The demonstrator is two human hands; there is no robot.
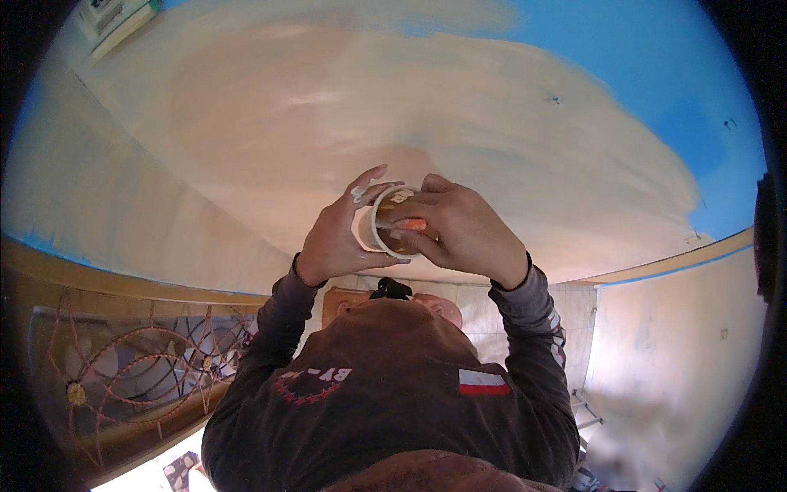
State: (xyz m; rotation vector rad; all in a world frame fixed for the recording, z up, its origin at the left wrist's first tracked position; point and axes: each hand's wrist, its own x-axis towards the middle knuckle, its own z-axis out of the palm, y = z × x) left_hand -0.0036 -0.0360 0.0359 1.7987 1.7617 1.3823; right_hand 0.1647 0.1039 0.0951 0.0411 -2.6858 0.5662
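Note:
My left hand is wrapped round a small pale plastic cup, thumb and fingers on opposite sides. White smears mark its fingers. The cup's mouth is tilted toward me, and brownish stuff shows inside it. Over the mouth, my right hand pinches a small tool with an orange end. Its other part reaches into the cup; its kind cannot be made out. Both hands are close together in front of a large painted surface, beige over blue.
Bright blue paint borders the beige at the upper right, where small fixtures stick out. An ornate metal grille is at the left. A pink round container stands below, beyond my chest. At the lower right is a pale wall.

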